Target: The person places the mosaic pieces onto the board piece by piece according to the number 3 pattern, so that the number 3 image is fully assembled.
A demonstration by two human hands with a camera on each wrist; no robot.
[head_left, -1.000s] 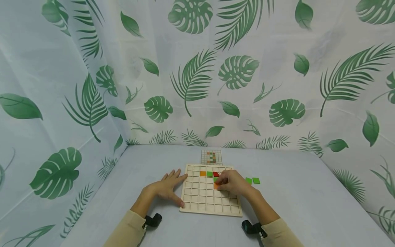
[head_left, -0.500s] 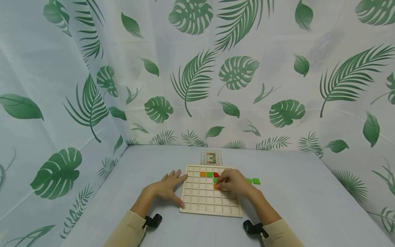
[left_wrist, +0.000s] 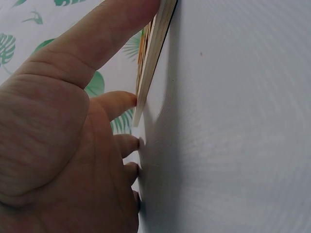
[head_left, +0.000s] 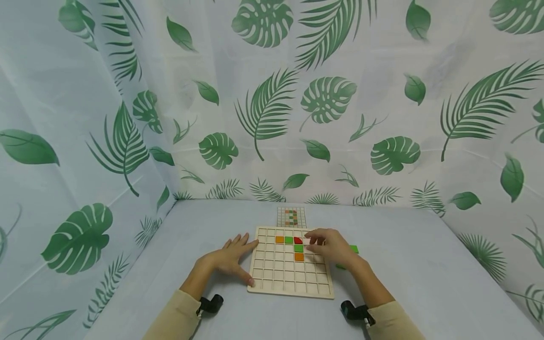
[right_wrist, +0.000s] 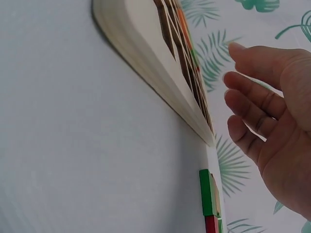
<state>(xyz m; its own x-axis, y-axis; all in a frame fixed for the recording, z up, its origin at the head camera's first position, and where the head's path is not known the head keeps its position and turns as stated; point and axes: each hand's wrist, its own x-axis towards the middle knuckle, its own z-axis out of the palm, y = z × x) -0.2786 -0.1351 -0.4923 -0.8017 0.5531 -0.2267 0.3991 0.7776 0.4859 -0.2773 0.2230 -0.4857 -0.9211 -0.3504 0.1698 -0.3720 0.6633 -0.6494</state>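
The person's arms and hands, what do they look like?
The left sleeve and right sleeve are plain beige. Near each cuff is a small black gadget: the left camera and right camera. The left hand and right hand show no gloves or rings.

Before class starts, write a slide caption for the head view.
Left hand touching a wooden board bearing orange, green and red tiles; right hand hovering nearby.

White leaf-print backdrop [head_left: 369, 52] runs across the back and down both sides, kinda creased on the left. Lots of green monstera leaves [head_left: 393, 155] and feathery palm fronds [head_left: 265, 111]. Table [head_left: 403, 264] is just pale grey-white.
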